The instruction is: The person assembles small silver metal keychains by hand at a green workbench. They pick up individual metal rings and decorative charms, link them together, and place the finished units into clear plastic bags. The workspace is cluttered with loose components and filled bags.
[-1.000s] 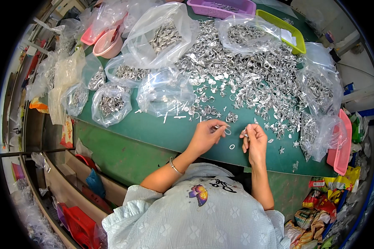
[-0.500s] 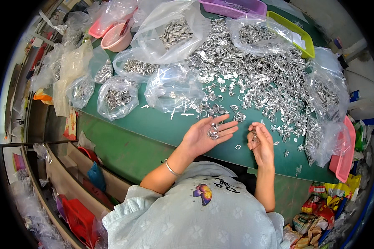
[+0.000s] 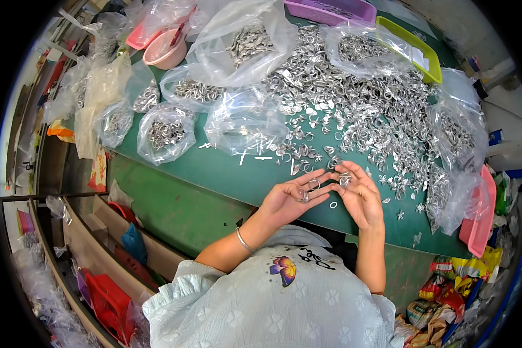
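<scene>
My left hand [image 3: 278, 207] is turned palm up over the table's near edge, its fingers stretched toward the right. Silvery metal rings [image 3: 303, 196] rest in it by the thumb, and another ring [image 3: 314, 184] lies on the fingers. Close beside its fingertips, my right hand [image 3: 361, 200] is curled, with a silvery ring [image 3: 344, 180] held at its fingers. Below the hands a small white oval loop [image 3: 333, 205] lies on the green tabletop [image 3: 197, 174]. A large heap of loose silvery metal pieces [image 3: 365, 116] spreads just beyond them.
Clear plastic bags of metal pieces [image 3: 167, 134] stand along the left, with a big open bag [image 3: 249, 46] behind. A pink basin [image 3: 165, 52], purple tray [image 3: 330, 11] and lime tray [image 3: 432, 66] sit at the back. A pink tray [image 3: 479, 217] juts out at right.
My right hand has moved up and left to my left hand's fingertips, its fingers opening a little around the ring. A ring now shows on my left fingers.
</scene>
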`<state>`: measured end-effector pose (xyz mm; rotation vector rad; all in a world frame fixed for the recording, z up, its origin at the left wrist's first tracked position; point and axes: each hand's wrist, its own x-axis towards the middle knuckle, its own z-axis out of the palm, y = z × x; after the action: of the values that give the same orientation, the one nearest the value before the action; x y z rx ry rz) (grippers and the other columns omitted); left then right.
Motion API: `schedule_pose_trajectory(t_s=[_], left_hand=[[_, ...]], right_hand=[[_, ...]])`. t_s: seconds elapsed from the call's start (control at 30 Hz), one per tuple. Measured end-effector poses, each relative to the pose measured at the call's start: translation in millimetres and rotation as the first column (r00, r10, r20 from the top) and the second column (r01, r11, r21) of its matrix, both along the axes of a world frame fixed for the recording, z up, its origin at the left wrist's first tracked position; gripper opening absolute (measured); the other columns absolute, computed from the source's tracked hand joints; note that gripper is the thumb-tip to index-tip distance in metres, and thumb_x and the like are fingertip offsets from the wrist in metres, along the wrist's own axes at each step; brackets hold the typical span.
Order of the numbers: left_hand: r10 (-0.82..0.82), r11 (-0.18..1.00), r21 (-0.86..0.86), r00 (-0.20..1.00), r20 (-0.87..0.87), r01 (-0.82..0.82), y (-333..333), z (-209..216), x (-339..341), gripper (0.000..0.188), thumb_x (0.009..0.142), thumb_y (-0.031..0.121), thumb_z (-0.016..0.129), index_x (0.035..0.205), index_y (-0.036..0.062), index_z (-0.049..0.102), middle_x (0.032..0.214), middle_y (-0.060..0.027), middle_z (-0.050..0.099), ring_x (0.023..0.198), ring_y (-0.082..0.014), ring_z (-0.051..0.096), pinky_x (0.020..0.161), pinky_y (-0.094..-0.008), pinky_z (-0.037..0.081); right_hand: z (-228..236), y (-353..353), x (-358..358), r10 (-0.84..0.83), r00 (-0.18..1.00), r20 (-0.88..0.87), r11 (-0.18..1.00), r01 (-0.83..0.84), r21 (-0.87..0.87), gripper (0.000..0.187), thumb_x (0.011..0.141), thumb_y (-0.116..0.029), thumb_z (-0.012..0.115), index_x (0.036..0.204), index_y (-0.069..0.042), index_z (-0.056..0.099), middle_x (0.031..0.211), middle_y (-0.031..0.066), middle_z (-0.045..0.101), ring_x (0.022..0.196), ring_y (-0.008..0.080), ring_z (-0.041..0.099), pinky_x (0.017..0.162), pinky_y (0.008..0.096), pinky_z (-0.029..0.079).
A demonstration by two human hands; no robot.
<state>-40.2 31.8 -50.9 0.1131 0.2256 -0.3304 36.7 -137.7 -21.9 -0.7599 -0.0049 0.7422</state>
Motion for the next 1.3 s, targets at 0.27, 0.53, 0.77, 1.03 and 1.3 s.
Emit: schedule_pose_trajectory(t_s=[0.27,0.53,0.77,1.03,1.3], left_hand=[[-0.023,0.998,-0.054,0.996,0.09,0.028,-10,-3,3,0.07,0.058,0.001,0.043,0.127,-0.0069,0.034,0.129,-0.018,0.039,0.124,-0.0311,0.032,0.107,-0.0448,0.021],[-0.05,0.994,-0.097,0.999,-0.014,0.049,-14,4,5,0.046,0.084,0.019,0.043,0.125,-0.0013,0.04,0.123,-0.0121,0.046,0.118,-0.0258,0.04,0.103,-0.0455,0.026],[-0.06,0.993,-0.107,0.998,-0.017,0.057,-22,-4,6,0.042,0.093,0.03,0.038,0.121,-0.0004,0.045,0.112,-0.0109,0.053,0.112,-0.0232,0.046,0.101,-0.0446,0.03],[-0.051,0.998,-0.049,0.996,-0.072,0.047,-23,-3,6,0.04,0.093,0.024,0.038,0.122,-0.0031,0.043,0.111,-0.0138,0.053,0.11,-0.0269,0.048,0.101,-0.0438,0.033],[-0.028,0.933,0.357,0.999,-0.03,0.037,-27,-1,3,0.038,0.086,0.013,0.054,0.12,-0.002,0.046,0.108,-0.0095,0.055,0.103,-0.0183,0.053,0.093,-0.0359,0.042]], right_hand=[[0,-1,-9,0.019,0.987,0.157,0.996,-0.004,-0.091,0.037,0.081,0.004,0.045,0.118,0.001,0.042,0.117,0.0169,0.049,0.108,0.026,0.05,0.092,0.0361,0.038],[3,1,-19,0.036,0.929,0.369,0.939,0.094,-0.33,0.024,0.088,0.001,0.042,0.111,0.004,0.046,0.112,0.0156,0.052,0.105,0.0248,0.054,0.089,0.0334,0.044],[-7,3,-24,0.037,0.792,0.609,0.906,0.23,-0.354,0.02,0.088,0.002,0.044,0.107,0.004,0.048,0.107,0.0159,0.054,0.1,0.0246,0.057,0.084,0.0325,0.048],[4,4,-24,-0.08,0.917,0.392,0.905,0.231,-0.357,0.017,0.087,0.003,0.043,0.103,0.004,0.049,0.108,0.017,0.055,0.086,0.0189,0.059,0.066,0.0264,0.051],[-1,-6,-21,0.149,0.857,0.493,0.855,0.14,-0.5,0.021,0.084,0.007,0.044,0.101,0.003,0.055,0.106,0.0104,0.053,0.079,0.0113,0.053,0.061,0.0221,0.042]])
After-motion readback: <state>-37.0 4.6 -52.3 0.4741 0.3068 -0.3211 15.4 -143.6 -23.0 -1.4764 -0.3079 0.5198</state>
